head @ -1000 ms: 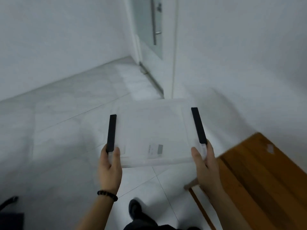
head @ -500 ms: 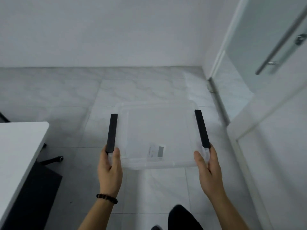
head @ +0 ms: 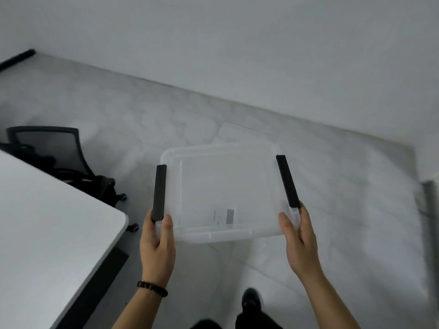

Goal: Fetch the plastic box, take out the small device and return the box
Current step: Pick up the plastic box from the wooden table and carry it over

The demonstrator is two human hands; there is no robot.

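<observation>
I carry a clear plastic box (head: 225,186) with a lid and two black side latches in front of me, above the tiled floor. My left hand (head: 158,243) grips its near left corner, just under the left latch (head: 159,193). My right hand (head: 299,241) grips the near right corner, below the right latch (head: 287,181). A small label (head: 224,217) shows through the plastic near the front edge. No small device shows inside the box.
A white table (head: 47,233) fills the lower left, its rounded corner close to my left hand. A black mesh office chair (head: 59,157) on castors stands behind it. A white wall runs across the top. My dark shoe (head: 250,302) steps on the grey marble floor.
The view has swung left: the wooden bench and the glass door have gone out of sight, and the white table and black chair have come in. Both hands keep the same grip on the box.
</observation>
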